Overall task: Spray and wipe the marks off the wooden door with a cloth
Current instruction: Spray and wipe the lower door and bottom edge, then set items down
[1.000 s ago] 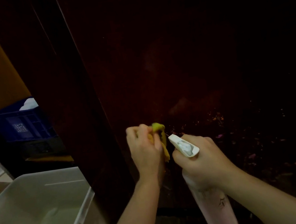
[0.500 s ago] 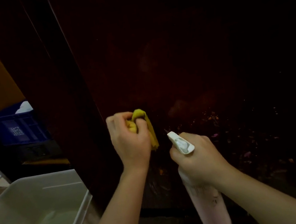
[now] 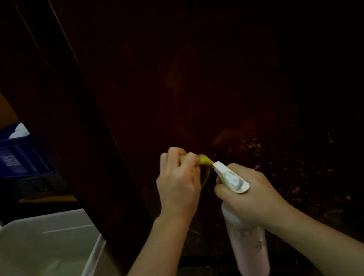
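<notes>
I had the left hand (image 3: 179,186) curled tight round the yellow cloth (image 3: 205,166), fingers and thumb bunching it so only a crumpled corner stuck out to the right; that corner lay against the dark wooden door (image 3: 213,73), low on the panel. The right hand (image 3: 252,194) was wrapped round the neck of the spray bottle (image 3: 249,246), its pale pink body hanging below my fist and its white nozzle pointing up and left — the tip just beside the cloth; whether a finger pressed the trigger I could not tell. Orange and pinkish marks (image 3: 299,164) speckled the door to the right of both hands; the light was poor there. At lower left stood a white plastic tub (image 3: 41,267); behind it, past the door's edge, a blue crate (image 3: 10,158).
</notes>
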Tool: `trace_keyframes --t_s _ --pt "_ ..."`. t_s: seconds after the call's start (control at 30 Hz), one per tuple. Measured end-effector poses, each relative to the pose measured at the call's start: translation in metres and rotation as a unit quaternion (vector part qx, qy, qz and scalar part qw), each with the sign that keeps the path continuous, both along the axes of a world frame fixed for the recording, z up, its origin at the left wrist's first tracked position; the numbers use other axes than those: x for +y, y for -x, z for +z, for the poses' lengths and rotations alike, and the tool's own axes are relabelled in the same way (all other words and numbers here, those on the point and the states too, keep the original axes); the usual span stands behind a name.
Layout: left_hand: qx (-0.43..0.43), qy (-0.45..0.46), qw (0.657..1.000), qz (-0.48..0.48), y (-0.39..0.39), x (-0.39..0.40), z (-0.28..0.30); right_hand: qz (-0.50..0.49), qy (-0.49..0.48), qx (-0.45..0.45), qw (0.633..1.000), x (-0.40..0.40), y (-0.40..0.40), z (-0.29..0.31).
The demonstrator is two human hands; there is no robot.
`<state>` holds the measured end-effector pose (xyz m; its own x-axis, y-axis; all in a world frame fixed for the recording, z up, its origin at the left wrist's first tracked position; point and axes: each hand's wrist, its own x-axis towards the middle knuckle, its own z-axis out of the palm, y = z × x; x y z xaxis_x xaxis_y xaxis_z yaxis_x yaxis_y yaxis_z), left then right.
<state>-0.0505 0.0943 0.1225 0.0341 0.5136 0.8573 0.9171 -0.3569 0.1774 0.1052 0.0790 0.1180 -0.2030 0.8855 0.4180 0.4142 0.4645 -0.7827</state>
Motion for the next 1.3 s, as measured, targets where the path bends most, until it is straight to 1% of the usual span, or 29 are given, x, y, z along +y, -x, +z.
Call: trace_keyframes --t_s 0.1,0.13,0.17,0.2,0.27,0.3,0.37,0.4,0.47,0.53,0.6,0.67,0.77,0.87,0.97,1.07,1.13,1.23,1.3 --pt "0.06 0.037 0.997 -0.018 0.007 -0.003 -0.008 -0.037 -0.029 -0.101 0.994 0.001 -0.001 0.0" --pt "0.064 0.046 0.997 -0.024 0.01 -0.004 -0.01 -0.044 -0.03 -0.108 0.993 0.0 -0.001 0.0" --pt "0.055 0.054 0.997 -0.03 0.013 -0.004 -0.012 -0.053 -0.028 -0.095 0.994 -0.001 0.0 0.0" --pt "0.035 0.06 0.997 -0.037 0.014 -0.005 -0.012 -0.061 -0.022 -0.073 0.995 -0.001 0.0 0.0" --pt "-0.047 0.065 0.995 -0.057 0.015 -0.005 -0.007 -0.046 0.004 -0.044 0.998 -0.001 0.001 0.001" --pt "-0.098 0.056 0.991 -0.065 0.016 -0.005 -0.003 -0.023 0.027 -0.032 0.999 -0.001 0.0 0.003" --pt "-0.178 0.01 0.982 -0.061 0.014 -0.006 0.008 0.023 0.057 -0.001 0.998 -0.001 -0.001 0.006" --pt "-0.2 -0.019 0.978 -0.058 0.013 -0.006 0.015 0.037 0.059 0.006 0.998 -0.002 -0.002 0.007" --pt "-0.216 -0.057 0.973 -0.062 0.009 -0.004 0.025 0.04 0.054 0.014 0.998 -0.003 -0.005 0.006" --pt "-0.211 -0.057 0.973 -0.07 0.003 -0.001 0.03 0.0 0.018 0.012 1.0 -0.004 -0.007 0.004" --pt "-0.194 -0.03 0.978 -0.072 -0.005 0.003 0.028 -0.049 -0.027 -0.017 0.998 -0.006 -0.011 0.005" --pt "-0.179 -0.012 0.981 -0.066 -0.013 0.008 0.022 -0.071 -0.045 -0.045 0.995 -0.007 -0.015 0.005" --pt "-0.16 -0.013 0.985 -0.063 -0.016 0.011 0.016 -0.075 -0.004 -0.022 0.997 -0.007 -0.022 0.005" --pt "-0.109 -0.024 0.991 -0.069 -0.016 0.01 0.01 -0.027 0.027 -0.001 0.999 -0.007 -0.03 0.006" --pt "-0.052 -0.016 0.997 -0.051 -0.019 0.007 0.002 0.011 0.046 0.008 0.999 -0.009 -0.034 0.005" --pt "0.021 0.005 0.999 -0.039 -0.022 0.005 -0.007 -0.021 0.017 0.031 0.999 -0.008 -0.035 0.004" --pt "0.061 0.023 0.997 -0.047 -0.024 0.005 -0.012 -0.065 -0.003 0.014 0.998 -0.007 -0.037 0.004" --pt "0.069 0.047 0.995 -0.057 -0.026 0.003 -0.015 -0.112 -0.019 -0.025 0.993 -0.009 -0.039 0.003" --pt "0.034 0.055 0.996 -0.068 -0.026 0.002 -0.013 -0.122 -0.024 -0.042 0.991 -0.011 -0.04 0.002"
